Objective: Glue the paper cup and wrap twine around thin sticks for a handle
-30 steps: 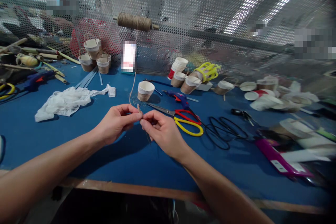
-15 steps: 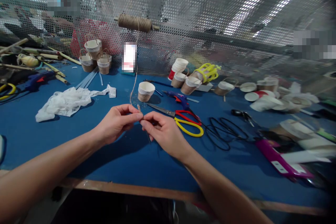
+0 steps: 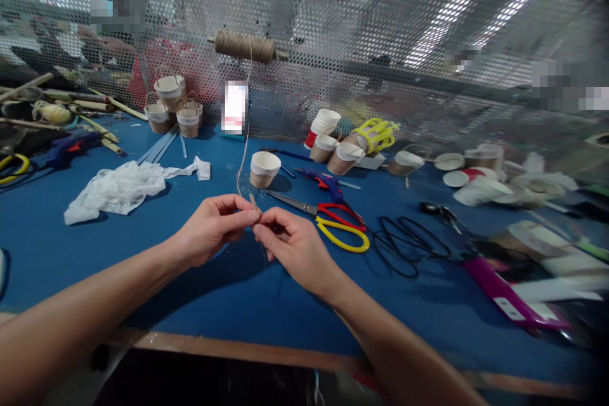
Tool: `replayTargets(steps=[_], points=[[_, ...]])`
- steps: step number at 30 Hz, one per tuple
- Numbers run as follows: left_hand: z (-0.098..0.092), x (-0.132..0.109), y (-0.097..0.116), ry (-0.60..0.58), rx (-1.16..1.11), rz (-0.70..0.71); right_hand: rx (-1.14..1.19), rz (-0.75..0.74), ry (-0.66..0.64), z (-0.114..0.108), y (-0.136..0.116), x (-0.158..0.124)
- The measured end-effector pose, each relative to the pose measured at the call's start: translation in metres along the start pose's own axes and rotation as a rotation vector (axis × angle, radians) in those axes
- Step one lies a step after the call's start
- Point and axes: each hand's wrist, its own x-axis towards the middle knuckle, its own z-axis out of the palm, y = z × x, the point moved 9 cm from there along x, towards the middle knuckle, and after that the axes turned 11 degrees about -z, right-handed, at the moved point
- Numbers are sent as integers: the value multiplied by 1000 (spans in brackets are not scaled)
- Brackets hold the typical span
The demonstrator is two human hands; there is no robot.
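Observation:
Brown twine (image 3: 243,165) hangs from a spool (image 3: 245,47) on the mesh and runs down to my fingers. My left hand (image 3: 214,226) pinches the twine between thumb and fingertips. Touching it on the right, my right hand (image 3: 292,242) is closed on the twine too, and a loose end shows below the fingertips. Just beyond my hands a small twine-wrapped cup (image 3: 264,170) with a white rim stands upright. Scissors (image 3: 341,226) with red and yellow handles lie to the right, near a blue glue gun (image 3: 323,181).
White lace (image 3: 117,191) lies at the left, with finished small baskets (image 3: 170,92) behind it. More cups (image 3: 346,157) stand at the back right. A black cable (image 3: 404,244) and a purple box (image 3: 511,298) are on the right. The wooden table edge (image 3: 228,350) runs in front.
My hands remain together on the twine, with slight finger movement; the right hand has shifted a little left. The view has tilted slightly.

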Motion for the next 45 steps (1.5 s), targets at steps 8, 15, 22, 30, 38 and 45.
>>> replayTargets(steps=[8,15,22,30,38,45], points=[[20,-10,-2,-225,232,-49,132,-88,152,-34,-9,6],[24,-11,-8,-251,299,-106,355,37,19,-13,3,4],[19,-10,-2,-183,412,-90,257,29,14,-14,0,2],[17,-9,1,-140,478,-65,159,5,13,-15,-4,2],[18,-10,5,-101,604,18,53,12,11,-16,-7,3],[15,-13,12,0,715,97,158,44,40,-15,2,4]])
